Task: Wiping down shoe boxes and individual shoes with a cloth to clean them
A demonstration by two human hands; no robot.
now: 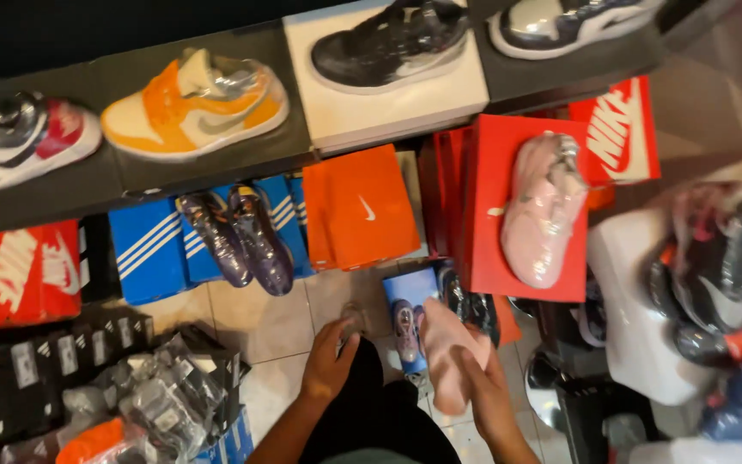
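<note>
1. The right hand (pixel 484 387) gripped a pink shoe (pixel 450 352), fingers wrapped round it, low in the view just above the tiled floor (pixel 255 322); motion blur hid the shoe's details.
2. The left hand (pixel 330 361) curled narrowly; whether it held something clear was impossible to tell.
3. A small blue box (pixel 405 288) just beyond the hands was partly covered by a wrapped shoe.
4. A red box (pixel 495 249) carried a wrapped pink sneaker (pixel 543 210) on its lid.
5. Blue striped boxes (pixel 148 249) stood shut, 2 purple shoes (pixel 242 236) leaning against them.
6. The orange box (pixel 362 210) stayed closed, contents unseen.
</note>
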